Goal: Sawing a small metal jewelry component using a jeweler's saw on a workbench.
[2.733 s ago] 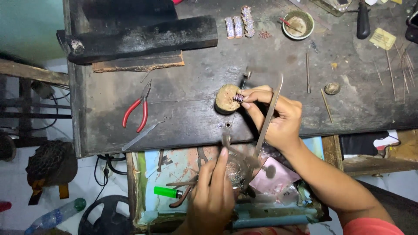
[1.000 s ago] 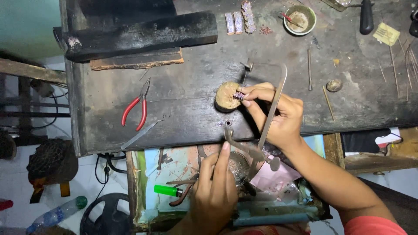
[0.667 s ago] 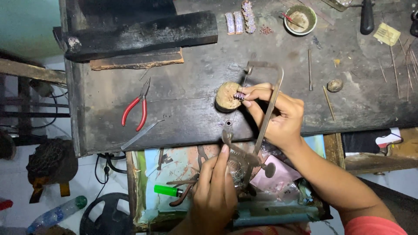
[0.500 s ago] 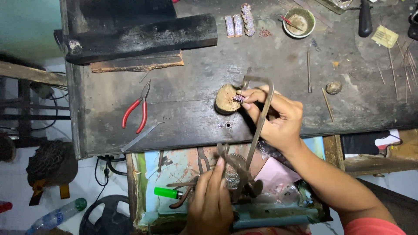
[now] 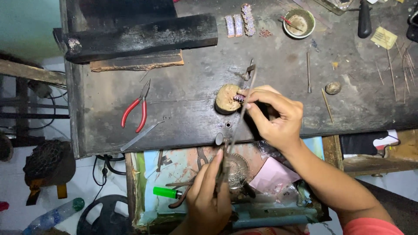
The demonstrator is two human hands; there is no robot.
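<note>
Grip, right hand (image 5: 276,119): thumb and fingers pinched together on a small ridged piece (image 5: 239,97), pressing it against a round tan block (image 5: 226,99) near the front edge of the tabletop (image 5: 183,91).
Grip, left hand (image 5: 209,196): fingers closed around the handle end of a thin-framed saw (image 5: 237,122), whose frame slants up across the tabletop edge to the ridged piece.
Ridged piece: sits on the right side of the tan block, touching the saw.
Red-handled pliers (image 5: 136,109): lie on the tabletop, well left of the block, jaws pointing up.
Charred black bar (image 5: 139,37): lies across the far left of the tabletop, a flat brown slab just beneath it.
Pale jewelled strips (image 5: 239,21): lie side by side at the far edge.
Small bowl (image 5: 298,22): stands right of the strips.
Yellow paper label (image 5: 384,38): small, squarish, at the far right.
Green lighter (image 5: 165,192): in the open drawer below, left of the left hand.
Pink paper square (image 5: 272,176): in the drawer, right of the left hand.
</note>
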